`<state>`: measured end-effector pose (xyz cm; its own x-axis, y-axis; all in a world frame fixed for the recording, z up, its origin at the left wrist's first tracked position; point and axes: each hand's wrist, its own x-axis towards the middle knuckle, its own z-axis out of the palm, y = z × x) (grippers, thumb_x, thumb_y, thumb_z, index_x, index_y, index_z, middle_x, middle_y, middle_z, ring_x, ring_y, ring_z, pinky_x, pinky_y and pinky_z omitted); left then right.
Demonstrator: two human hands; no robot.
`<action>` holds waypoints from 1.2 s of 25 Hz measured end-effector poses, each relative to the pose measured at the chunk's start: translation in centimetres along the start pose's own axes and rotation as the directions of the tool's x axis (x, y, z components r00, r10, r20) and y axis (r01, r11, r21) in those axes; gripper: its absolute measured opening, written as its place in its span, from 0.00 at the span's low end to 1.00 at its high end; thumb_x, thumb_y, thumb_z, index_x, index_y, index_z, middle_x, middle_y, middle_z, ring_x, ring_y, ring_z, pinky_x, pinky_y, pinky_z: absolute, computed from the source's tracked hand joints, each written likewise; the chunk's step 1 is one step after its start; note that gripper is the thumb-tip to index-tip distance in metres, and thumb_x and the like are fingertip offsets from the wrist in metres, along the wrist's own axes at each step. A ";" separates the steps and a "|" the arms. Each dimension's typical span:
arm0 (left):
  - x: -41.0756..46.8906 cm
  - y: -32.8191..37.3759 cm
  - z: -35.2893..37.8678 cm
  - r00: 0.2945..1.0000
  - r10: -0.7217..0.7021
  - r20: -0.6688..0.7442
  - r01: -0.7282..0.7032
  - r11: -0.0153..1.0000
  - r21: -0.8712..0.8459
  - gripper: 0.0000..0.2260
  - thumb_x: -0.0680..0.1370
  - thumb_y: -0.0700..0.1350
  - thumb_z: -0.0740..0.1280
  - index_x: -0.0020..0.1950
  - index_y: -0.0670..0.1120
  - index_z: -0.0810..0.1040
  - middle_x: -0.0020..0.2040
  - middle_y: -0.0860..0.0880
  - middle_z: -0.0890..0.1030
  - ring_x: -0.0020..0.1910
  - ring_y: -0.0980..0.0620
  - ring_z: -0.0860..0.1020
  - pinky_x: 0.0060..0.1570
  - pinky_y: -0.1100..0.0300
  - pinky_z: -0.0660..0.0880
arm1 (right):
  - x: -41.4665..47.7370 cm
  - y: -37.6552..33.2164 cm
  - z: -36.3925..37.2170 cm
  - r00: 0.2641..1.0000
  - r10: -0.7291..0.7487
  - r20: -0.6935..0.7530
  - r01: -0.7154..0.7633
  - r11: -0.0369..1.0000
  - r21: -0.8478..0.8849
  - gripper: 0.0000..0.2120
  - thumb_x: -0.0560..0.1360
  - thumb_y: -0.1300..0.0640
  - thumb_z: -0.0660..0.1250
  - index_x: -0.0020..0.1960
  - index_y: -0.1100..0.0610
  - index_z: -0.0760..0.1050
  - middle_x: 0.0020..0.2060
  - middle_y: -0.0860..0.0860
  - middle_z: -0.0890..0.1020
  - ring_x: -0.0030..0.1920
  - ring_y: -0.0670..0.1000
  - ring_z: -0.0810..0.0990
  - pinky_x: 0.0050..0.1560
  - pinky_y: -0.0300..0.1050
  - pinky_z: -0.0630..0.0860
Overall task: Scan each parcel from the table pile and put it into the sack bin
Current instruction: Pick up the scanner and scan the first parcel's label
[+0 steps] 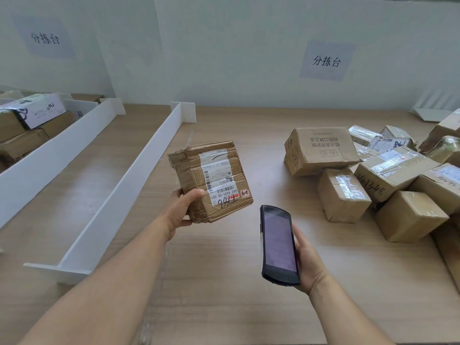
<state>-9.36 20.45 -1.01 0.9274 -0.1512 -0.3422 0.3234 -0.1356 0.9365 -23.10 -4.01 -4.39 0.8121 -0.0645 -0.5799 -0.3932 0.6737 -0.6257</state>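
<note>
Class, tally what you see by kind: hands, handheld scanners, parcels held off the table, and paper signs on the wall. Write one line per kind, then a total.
Hands: 2, left hand and right hand
Handheld scanner: 1
Parcel held off the table: 1
Paper signs on the wall: 2
Total: 6

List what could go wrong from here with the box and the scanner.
The left hand holds the box by one lower corner only, above the table; the grip may slip. The scanner in the right hand sits below the label, tilted, so the scan may miss.
</note>
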 end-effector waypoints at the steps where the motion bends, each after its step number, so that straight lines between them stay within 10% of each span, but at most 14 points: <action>1: 0.0 0.0 -0.2 1.000 0.001 -0.010 -0.001 1.000 0.002 0.44 0.54 0.64 0.71 0.68 0.50 0.68 0.58 0.47 0.80 0.55 0.46 0.80 0.48 0.50 0.76 | -0.2 0.0 0.2 0.999 -0.006 0.049 0.003 0.997 0.072 0.31 0.76 0.36 0.59 0.47 0.64 0.84 0.43 0.61 0.84 0.36 0.59 0.85 0.31 0.50 0.82; 5: -0.3 -0.1 -0.9 0.998 0.009 -0.060 -0.009 1.000 0.007 0.46 0.54 0.65 0.71 0.69 0.50 0.68 0.60 0.46 0.79 0.57 0.44 0.78 0.51 0.49 0.76 | -1.2 0.8 0.3 0.959 0.000 0.284 -0.047 0.986 0.159 0.46 0.57 0.34 0.78 0.64 0.63 0.78 0.63 0.64 0.77 0.54 0.63 0.81 0.51 0.63 0.79; 8: -0.7 -0.3 -1.3 0.996 0.021 -0.083 -0.019 1.000 0.016 0.45 0.54 0.64 0.71 0.69 0.50 0.68 0.59 0.46 0.79 0.56 0.45 0.78 0.51 0.48 0.76 | -2.3 1.7 1.0 0.911 0.065 0.407 -0.102 0.992 0.070 0.46 0.62 0.31 0.73 0.69 0.62 0.73 0.67 0.65 0.73 0.61 0.66 0.76 0.59 0.70 0.72; 14: -2.2 -0.4 -0.9 0.994 0.039 -0.100 -0.036 0.999 0.036 0.43 0.53 0.59 0.72 0.66 0.50 0.69 0.56 0.46 0.80 0.54 0.45 0.79 0.59 0.43 0.74 | -3.9 1.3 1.6 0.958 0.062 0.279 -0.071 0.997 0.021 0.38 0.74 0.31 0.56 0.67 0.60 0.75 0.61 0.61 0.77 0.53 0.59 0.80 0.52 0.58 0.78; 21: -4.9 0.3 0.2 0.992 0.048 -0.115 -0.044 0.998 0.039 0.37 0.60 0.51 0.71 0.68 0.48 0.68 0.51 0.49 0.79 0.48 0.49 0.78 0.56 0.45 0.76 | -6.8 -1.2 0.6 0.950 0.100 0.295 -0.041 0.979 -0.200 0.44 0.58 0.35 0.78 0.63 0.63 0.78 0.56 0.65 0.79 0.54 0.62 0.81 0.57 0.64 0.75; 30: -9.2 1.8 3.1 0.974 0.101 -0.203 -0.095 0.995 0.037 0.33 0.66 0.44 0.74 0.69 0.49 0.67 0.57 0.45 0.80 0.45 0.51 0.78 0.40 0.57 0.75 | -10.7 -5.1 -0.5 0.987 0.095 0.128 0.008 0.773 -0.635 0.32 0.77 0.34 0.58 0.59 0.63 0.76 0.45 0.62 0.82 0.43 0.59 0.82 0.44 0.56 0.80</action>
<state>-17.91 18.58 3.56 0.9740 0.0374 -0.2235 0.2266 -0.1563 0.9614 -30.02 -7.14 4.73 0.8195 0.0944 -0.5652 -0.5711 0.0526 -0.8192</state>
